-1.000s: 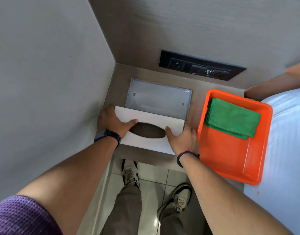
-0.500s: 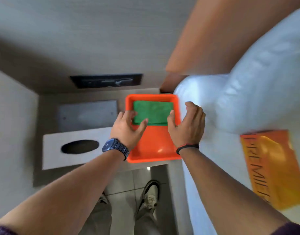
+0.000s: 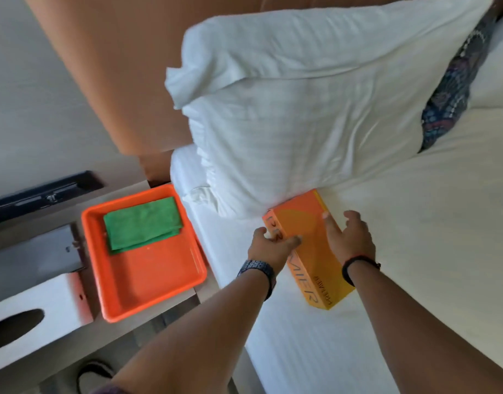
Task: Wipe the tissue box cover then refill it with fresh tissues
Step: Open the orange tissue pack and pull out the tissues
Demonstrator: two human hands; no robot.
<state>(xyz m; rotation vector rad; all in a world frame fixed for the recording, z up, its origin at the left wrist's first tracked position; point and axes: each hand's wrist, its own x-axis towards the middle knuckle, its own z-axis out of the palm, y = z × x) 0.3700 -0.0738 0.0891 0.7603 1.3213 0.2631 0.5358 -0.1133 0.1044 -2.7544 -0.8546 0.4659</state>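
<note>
Orange and yellow, the tissue pack [image 3: 310, 251] lies flat on the white bed sheet [image 3: 415, 280], its far end tucked against the pillow [image 3: 315, 109], and I have both hands on it. My left hand [image 3: 268, 247] sits on the pack's near left edge, thumb and fingers spread wide over the printed side, not closed round anything. My right hand [image 3: 348, 240] lies on the pack's top right, fingers loosely splayed and laid over the surface; I cannot tell whether it grips the far edge.

Off to my left, well apart from both hands, the white tissue box cover [image 3: 31, 319] rests on the bedside shelf [image 3: 170, 305] with its oval slot facing up. Just behind the cover lies the grey base plate [image 3: 31, 257]. Between the cover and the bed stands the orange tray [image 3: 147, 274], holding a folded green cloth [image 3: 142, 223] at its far end. The tray's left rim sits close beside the cover.
</note>
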